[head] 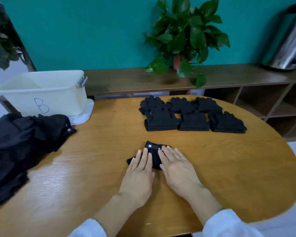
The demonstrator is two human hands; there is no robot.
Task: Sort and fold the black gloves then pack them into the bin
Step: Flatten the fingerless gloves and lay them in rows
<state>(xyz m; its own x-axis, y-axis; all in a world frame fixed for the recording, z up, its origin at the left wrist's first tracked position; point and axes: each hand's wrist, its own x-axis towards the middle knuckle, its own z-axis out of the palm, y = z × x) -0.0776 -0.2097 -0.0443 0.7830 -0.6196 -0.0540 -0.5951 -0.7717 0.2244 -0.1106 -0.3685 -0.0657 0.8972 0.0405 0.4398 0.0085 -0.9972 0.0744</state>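
Two hands: both lie flat with straight fingers on one black glove (153,155) at the near middle of the counter (96,161); the left hand (140,170) presses its left part, the right hand (175,165) its right part, the two close together and neither one curled round the fabric.
Step in hand: folding, by my reading; the glove looks doubled over and is being pressed or smoothed flat.
Next move: likely lifting the folded piece and setting it with the folded stacks (193,115), which calls for a grip that keeps the fold from springing open.
Glove look: black knit, soft and bunched, with a small pale label square and white lettering near its far edge; a dark tip pokes out beside the left hand.
Folded stacks: six neat black piles in two rows, well beyond the hands.
Unsorted pile (22,146): a loose black heap at the left edge of the counter.
Bin (44,93): pale, marked B, at the far left corner, just behind the heap; nothing packed that I can see.
Progress: partway, since much remains unfolded.
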